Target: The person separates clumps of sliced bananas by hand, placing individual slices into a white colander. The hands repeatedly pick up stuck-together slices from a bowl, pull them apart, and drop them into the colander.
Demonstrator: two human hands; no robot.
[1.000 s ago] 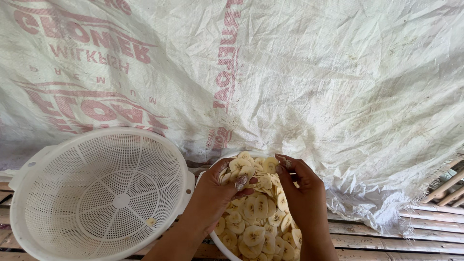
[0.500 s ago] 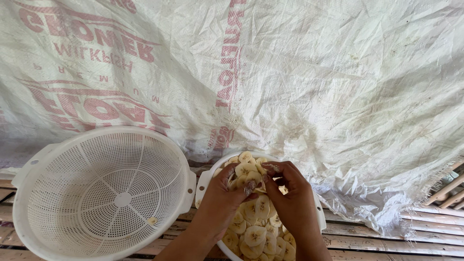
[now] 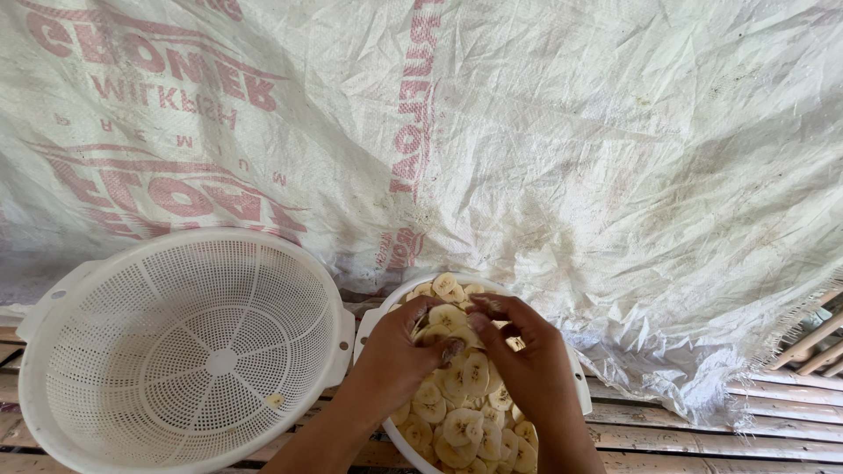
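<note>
A white bowl [image 3: 376,318] at the bottom centre is heaped with pale yellow banana slices [image 3: 463,427]. Both my hands are in it, close together over the top of the heap. My left hand [image 3: 395,355] curls its fingers around a bunch of slices. My right hand [image 3: 525,360] meets it from the right, fingers bent onto the same bunch. To the left stands a large white perforated colander [image 3: 167,342], with only one small slice [image 3: 277,400] lying in it.
A big white woven sack sheet [image 3: 544,149] with red print covers the area beyond the bowls. Everything rests on wooden slats [image 3: 702,443], visible at the bottom and right. The sheet's frayed edge hangs at the right.
My hands have drawn together over the heap, from apart at its sides to gathering slices at its top. The view has shifted slightly.
</note>
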